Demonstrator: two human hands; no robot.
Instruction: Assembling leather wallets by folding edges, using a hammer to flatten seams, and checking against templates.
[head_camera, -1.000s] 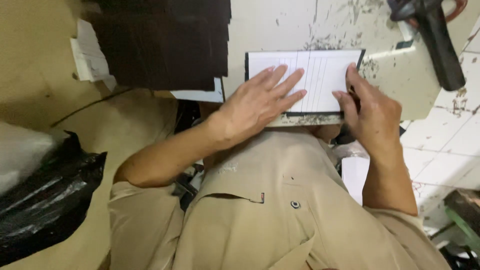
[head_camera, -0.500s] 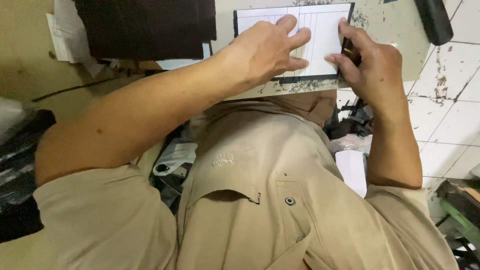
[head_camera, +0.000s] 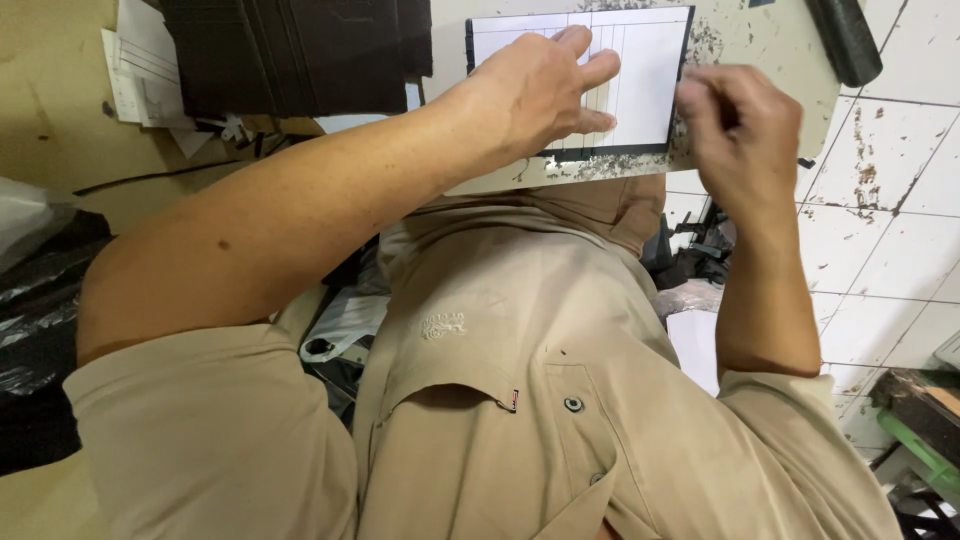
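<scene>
A ruled card (head_camera: 640, 90) lies on the desk (head_camera: 770, 40) in front of the person. The left hand (head_camera: 535, 95) rests flat on the card's left part, and the right hand (head_camera: 740, 135) is at its right edge. To the left of the card stands a stack of boards (head_camera: 290, 50), with loose papers (head_camera: 140, 65) further left. A plastic bag (head_camera: 40, 290) lies at the far left, lower down.

Dark card stack (head_camera: 290, 55) (black bags (head_camera: 40, 300) left)

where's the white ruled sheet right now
In the head view, the white ruled sheet lies top centre on the work board, under the left hand, beside the right hand.
</scene>
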